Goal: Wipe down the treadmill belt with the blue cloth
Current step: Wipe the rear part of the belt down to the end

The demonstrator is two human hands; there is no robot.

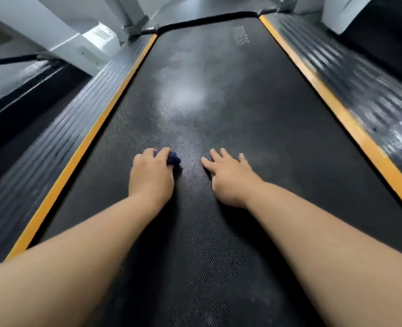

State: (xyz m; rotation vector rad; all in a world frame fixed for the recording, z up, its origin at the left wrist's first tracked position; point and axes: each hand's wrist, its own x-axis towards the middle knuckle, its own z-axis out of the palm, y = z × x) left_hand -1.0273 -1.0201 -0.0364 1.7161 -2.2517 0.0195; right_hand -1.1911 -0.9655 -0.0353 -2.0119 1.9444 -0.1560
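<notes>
The black textured treadmill belt (219, 95) runs away from me, with a pale dusty patch in its middle. My left hand (151, 174) rests on the belt with its fingers curled round a bunched dark blue cloth (173, 158), of which only a small part shows past the fingers. My right hand (228, 175) lies flat on the belt just right of it, fingers spread and straight, holding nothing.
Orange strips (82, 147) edge the belt on both sides, with ribbed black side rails (360, 86) beyond them. Grey-white frame uprights (61, 31) rise at the far left and far right. A neighbouring dark machine sits at the right.
</notes>
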